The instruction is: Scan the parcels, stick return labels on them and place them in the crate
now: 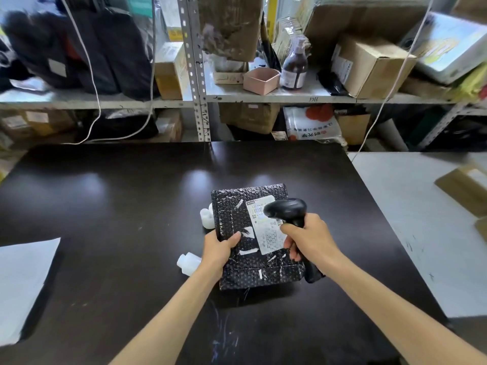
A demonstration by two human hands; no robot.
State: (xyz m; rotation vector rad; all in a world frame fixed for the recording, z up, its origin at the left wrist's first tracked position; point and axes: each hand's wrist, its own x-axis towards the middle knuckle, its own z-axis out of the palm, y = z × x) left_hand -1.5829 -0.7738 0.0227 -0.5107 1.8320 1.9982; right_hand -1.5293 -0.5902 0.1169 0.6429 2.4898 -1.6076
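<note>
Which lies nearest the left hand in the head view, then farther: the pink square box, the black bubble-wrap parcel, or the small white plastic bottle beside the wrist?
1. Black bubble-wrap parcel, gripped by the left hand at its left edge.
2. Small white plastic bottle, just left of the wrist.
3. Pink square box, back on the shelf.

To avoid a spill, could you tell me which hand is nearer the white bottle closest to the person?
Left. The left hand, gripping the left edge of the parcel, sits right beside the bottle; the right hand, holding the scanner, is across the parcel.
</note>
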